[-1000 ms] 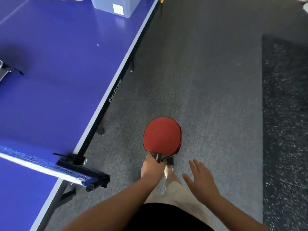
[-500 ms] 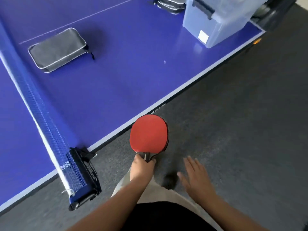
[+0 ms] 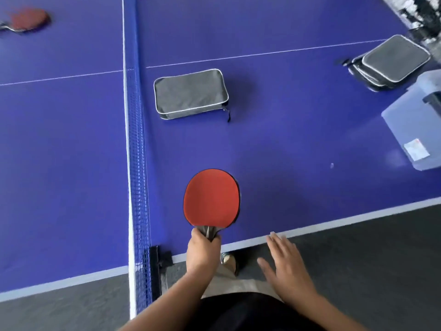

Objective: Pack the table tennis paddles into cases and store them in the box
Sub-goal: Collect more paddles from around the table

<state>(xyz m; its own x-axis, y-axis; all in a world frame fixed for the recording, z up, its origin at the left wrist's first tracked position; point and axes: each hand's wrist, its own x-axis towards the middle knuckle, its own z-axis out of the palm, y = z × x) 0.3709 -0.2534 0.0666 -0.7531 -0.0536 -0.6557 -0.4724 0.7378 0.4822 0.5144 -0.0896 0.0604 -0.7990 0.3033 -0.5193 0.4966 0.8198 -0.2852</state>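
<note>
Left hand point(image 3: 202, 252): fingers curled tight round the paddle's grey handle, fist low at the near table edge.
Paddle point(image 3: 212, 198): held flat-face up just above the fist, over the blue table; smooth matte red rubber, rounded oval blade with a thin dark rim, handle flaring at the neck.
Right hand point(image 3: 287, 266): holding nothing, fingers straight and spread, palm down, right of the grip by the white edge line.
Case point(image 3: 191, 93): well beyond the grip, lying flat; grey woven fabric, rounded rectangle, pale piping, zip pull hanging at its near right corner.
Stacked cases point(image 3: 391, 59): far right of the grip, same grey fabric, piled flat.
Box point(image 3: 412, 130): right of the grip, translucent plastic, white label on its side, dark latch.
Second paddle point(image 3: 27, 20): far left beyond the net, red face, blurred.
Net point(image 3: 136, 151): just left of the grip, blue mesh with white tape, black clamp at the edge.
Table point(image 3: 298, 151): smooth blue top, thin white lines.
</note>
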